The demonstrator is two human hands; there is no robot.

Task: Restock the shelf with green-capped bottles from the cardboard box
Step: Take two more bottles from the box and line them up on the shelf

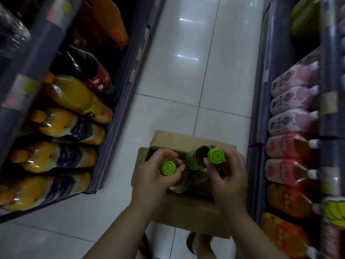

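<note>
An open cardboard box [186, 212] stands on the white tiled aisle floor below me. My left hand [151, 176] grips the neck of a green-capped bottle [168, 168] just above the box. My right hand [229, 176] holds a second green-capped bottle [216, 156] by its neck, a little higher. Another bottle with a green label [194, 161] lies inside the box between my hands, with more below it, partly hidden.
A shelf [112, 128] on the left holds large orange juice bottles [61, 126] and dark cola bottles [82, 66]. The right shelf [259, 146] holds pink, red and orange white-capped bottles [291, 120]. My feet [192, 242] show under the box.
</note>
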